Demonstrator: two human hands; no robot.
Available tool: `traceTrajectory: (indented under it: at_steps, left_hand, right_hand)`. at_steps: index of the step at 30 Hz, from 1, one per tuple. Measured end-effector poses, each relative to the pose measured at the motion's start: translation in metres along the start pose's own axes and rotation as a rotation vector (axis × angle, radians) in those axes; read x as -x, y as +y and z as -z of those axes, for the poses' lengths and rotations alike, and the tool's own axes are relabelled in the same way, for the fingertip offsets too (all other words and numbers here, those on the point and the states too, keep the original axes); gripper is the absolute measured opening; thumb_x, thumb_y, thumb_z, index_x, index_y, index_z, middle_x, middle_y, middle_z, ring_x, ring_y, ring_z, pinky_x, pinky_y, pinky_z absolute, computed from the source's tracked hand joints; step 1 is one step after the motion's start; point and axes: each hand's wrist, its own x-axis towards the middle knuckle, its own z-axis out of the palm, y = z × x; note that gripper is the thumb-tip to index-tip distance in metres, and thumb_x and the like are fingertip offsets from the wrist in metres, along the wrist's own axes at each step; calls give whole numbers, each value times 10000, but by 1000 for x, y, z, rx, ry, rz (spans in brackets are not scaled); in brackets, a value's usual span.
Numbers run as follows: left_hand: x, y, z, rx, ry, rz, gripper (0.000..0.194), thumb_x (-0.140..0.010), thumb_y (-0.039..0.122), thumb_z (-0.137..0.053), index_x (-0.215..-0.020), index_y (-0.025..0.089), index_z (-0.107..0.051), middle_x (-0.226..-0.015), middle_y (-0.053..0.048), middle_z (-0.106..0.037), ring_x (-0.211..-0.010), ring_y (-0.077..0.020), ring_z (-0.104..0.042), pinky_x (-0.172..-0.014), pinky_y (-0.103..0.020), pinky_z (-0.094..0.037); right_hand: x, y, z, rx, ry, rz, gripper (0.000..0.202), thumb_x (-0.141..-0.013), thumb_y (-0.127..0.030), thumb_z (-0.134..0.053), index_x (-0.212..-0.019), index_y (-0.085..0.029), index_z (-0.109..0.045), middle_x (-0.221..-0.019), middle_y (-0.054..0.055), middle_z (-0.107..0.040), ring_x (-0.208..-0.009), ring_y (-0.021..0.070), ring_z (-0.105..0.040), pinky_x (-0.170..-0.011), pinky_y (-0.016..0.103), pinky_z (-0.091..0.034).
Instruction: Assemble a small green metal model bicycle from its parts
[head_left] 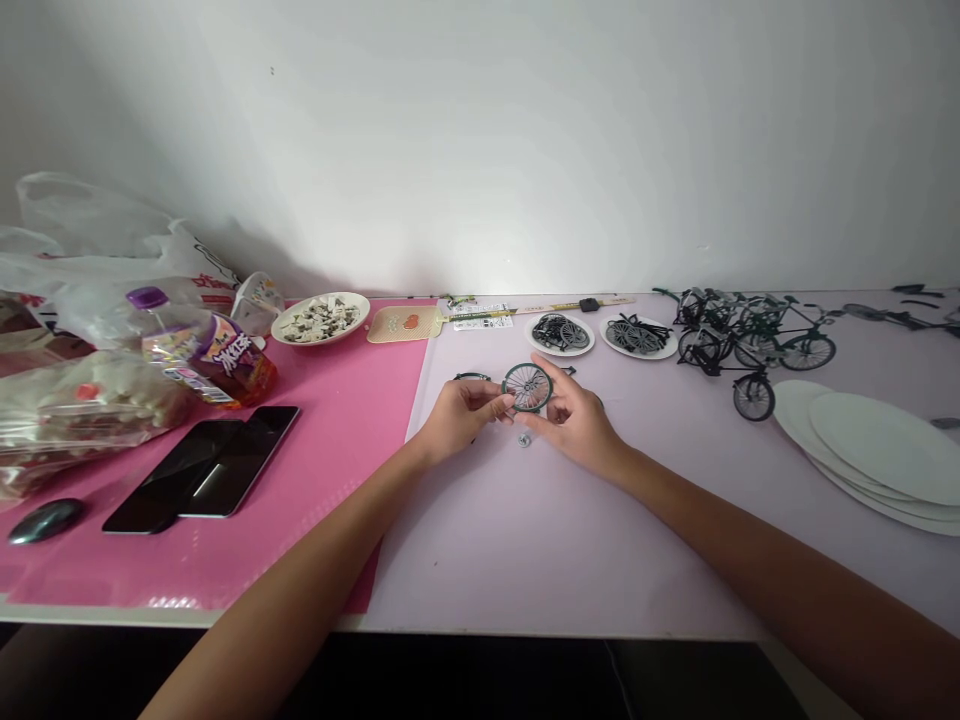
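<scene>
Two black phones (240, 463) lie at the left of the frame. In the middle, the left hand (459, 415) pinches one edge of a toy wheel (528, 388); the right hand (579, 412) pinches the other. Little bikes (752, 347) sit at the right.

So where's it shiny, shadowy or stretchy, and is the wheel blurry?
Head view: pale glare on the right-hand phone and pink mat; head view: soft shadow on the wall beside the plastic bags; head view: white plates look stretched, probably by the lens; head view: the wheel isn't blurry, its spokes show.
</scene>
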Motion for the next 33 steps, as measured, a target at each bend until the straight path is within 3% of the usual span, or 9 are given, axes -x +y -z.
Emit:
traceTrajectory:
  at_steps: [24, 33]
  left_hand:
    - [5, 11, -6, -146, -6, -27, 461, -939, 569, -655, -753, 148, -680, -701, -43, -692, -704, -163, -661, -648, -258, -465]
    - [5, 11, -7, -191, -1, -18, 439, -953, 523, -609, -716, 154, -633, -656, -24, -644, -641, -135, -581, -621, -255, -439]
  right_hand:
    - [-1, -5, 1, 65, 26, 14, 769, -856, -459, -752, -1543, -184, -543, -578, -107, -348, -531, 113, -355, -564, 245, -393]
    - [-1, -5, 1, 79, 35, 47, 751, -856, -418, -743, -1537, -163, -557, -560, -117, -314, -523, 106, -321, -578, 240, -386]
